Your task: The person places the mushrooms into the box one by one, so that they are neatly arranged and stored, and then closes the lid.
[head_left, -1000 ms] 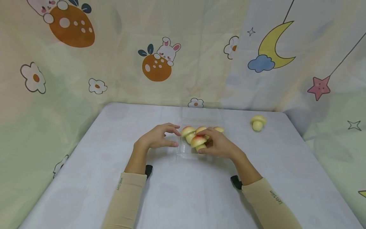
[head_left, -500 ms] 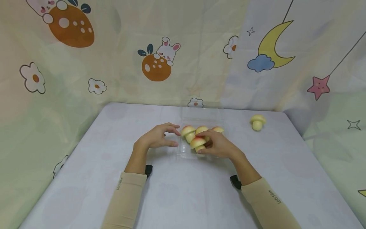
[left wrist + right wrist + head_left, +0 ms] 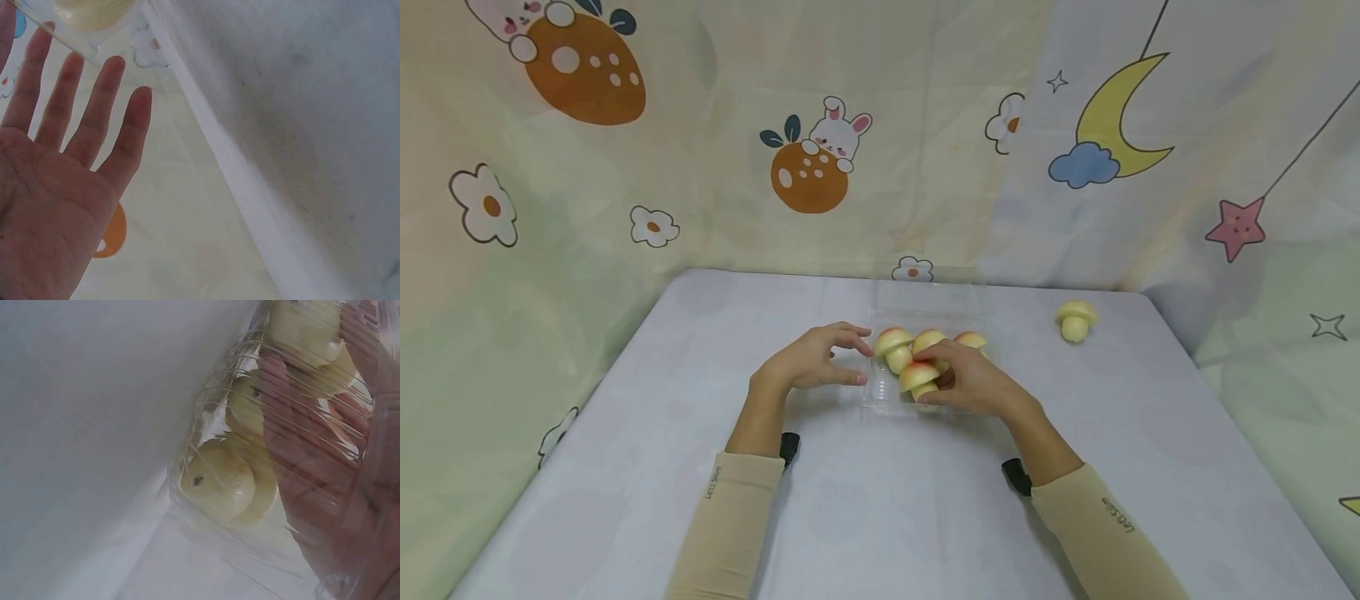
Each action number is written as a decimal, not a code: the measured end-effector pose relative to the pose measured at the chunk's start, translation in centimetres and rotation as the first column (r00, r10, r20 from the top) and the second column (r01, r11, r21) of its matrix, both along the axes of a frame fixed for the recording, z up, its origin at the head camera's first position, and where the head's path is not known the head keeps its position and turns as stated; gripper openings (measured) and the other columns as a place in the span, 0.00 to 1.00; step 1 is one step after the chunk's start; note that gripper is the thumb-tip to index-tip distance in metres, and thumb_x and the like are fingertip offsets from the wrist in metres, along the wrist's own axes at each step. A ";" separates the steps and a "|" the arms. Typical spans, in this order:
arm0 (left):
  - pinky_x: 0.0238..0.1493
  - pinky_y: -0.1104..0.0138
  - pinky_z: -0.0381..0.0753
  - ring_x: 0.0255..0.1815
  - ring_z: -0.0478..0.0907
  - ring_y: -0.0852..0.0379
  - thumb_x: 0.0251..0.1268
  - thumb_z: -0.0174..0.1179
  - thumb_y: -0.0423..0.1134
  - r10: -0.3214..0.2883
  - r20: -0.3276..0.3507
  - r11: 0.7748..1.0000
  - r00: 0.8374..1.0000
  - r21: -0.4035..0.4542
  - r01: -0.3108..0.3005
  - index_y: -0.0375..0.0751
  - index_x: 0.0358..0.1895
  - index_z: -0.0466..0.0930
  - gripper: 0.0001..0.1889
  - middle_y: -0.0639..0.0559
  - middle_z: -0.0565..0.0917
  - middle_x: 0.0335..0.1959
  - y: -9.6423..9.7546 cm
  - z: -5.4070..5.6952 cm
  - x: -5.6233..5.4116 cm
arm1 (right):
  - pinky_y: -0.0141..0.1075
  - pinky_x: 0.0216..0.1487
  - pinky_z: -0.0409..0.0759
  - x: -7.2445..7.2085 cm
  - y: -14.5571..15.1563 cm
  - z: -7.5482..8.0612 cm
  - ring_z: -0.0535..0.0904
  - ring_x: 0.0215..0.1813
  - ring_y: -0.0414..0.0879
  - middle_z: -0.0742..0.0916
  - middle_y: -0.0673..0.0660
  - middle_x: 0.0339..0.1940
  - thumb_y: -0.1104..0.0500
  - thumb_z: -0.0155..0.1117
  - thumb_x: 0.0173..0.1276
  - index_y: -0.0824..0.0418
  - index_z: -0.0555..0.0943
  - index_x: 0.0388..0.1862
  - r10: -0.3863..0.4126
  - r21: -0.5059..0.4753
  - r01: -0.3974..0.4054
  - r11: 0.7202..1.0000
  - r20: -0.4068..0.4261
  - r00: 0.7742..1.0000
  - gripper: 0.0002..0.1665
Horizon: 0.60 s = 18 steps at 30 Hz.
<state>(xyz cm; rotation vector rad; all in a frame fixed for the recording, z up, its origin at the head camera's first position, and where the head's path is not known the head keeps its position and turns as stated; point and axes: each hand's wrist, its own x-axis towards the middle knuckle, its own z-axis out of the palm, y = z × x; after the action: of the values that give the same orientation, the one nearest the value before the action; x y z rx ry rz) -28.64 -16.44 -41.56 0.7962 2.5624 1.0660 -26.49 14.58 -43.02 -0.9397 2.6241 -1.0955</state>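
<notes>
In the head view my right hand [image 3: 973, 379] pinches a toy mushroom [image 3: 917, 377] with a red-and-yellow cap, inside the front of a clear plastic box [image 3: 880, 397]. Behind it in the box stand a left mushroom [image 3: 892, 340], a middle mushroom [image 3: 928, 338] and a right mushroom [image 3: 972, 339], the last two partly covered by the hand. Through the box wall, the right wrist view shows the pale stem end of a mushroom [image 3: 219, 481] beside my fingers. My left hand [image 3: 815, 357] is at the box's left side, its fingers spread and holding nothing in the left wrist view.
One all-yellow mushroom [image 3: 1076, 323] stands alone at the back right of the white-covered table [image 3: 880, 517]. The box's clear lid [image 3: 928, 302] lies back toward the printed curtain [image 3: 715, 167], which hangs around the table's far side.
The mushroom in my right hand has sunk very slightly into the front of the box. My left hand has stayed in place.
</notes>
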 end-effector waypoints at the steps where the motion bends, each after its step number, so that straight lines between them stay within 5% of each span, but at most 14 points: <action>1: 0.72 0.45 0.72 0.76 0.65 0.50 0.60 0.75 0.50 0.000 -0.003 1.000 1.000 -0.002 0.000 0.47 0.57 0.85 0.23 0.54 0.71 0.76 0.0 0.0 0.0 | 0.39 0.52 0.87 0.0 0.0 0.0 0.81 0.53 0.48 0.82 0.54 0.60 0.57 0.83 0.58 0.59 0.80 0.63 -0.002 0.006 0.002 1.000 0.003 1.000 0.35; 10: 0.72 0.45 0.73 0.76 0.66 0.50 0.60 0.75 0.50 -0.008 -0.019 1.000 1.000 -0.002 0.008 0.48 0.57 0.85 0.23 0.54 0.71 0.76 0.1 -0.3 -0.1 | 0.42 0.52 0.88 0.5 0.3 0.6 0.83 0.52 0.48 0.82 0.56 0.61 0.52 0.82 0.59 0.59 0.80 0.65 -0.018 0.054 0.021 0.998 -0.053 0.998 0.36; 18: 0.72 0.47 0.73 0.75 0.66 0.50 0.61 0.75 0.49 0.010 -0.003 1.000 1.000 -0.015 -0.010 0.48 0.57 0.85 0.23 0.57 0.71 0.75 -0.1 -0.1 -0.2 | 0.47 0.48 0.88 0.4 1.2 1.2 0.80 0.54 0.56 0.83 0.59 0.60 0.53 0.79 0.63 0.61 0.80 0.64 -0.019 0.000 0.019 1.000 -0.087 0.996 0.33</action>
<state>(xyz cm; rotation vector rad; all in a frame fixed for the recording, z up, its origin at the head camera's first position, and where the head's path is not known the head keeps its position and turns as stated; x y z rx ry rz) -28.83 -16.51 -41.71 0.7819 2.5763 1.0483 -26.06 15.75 -41.77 -0.9863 2.7081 -1.0811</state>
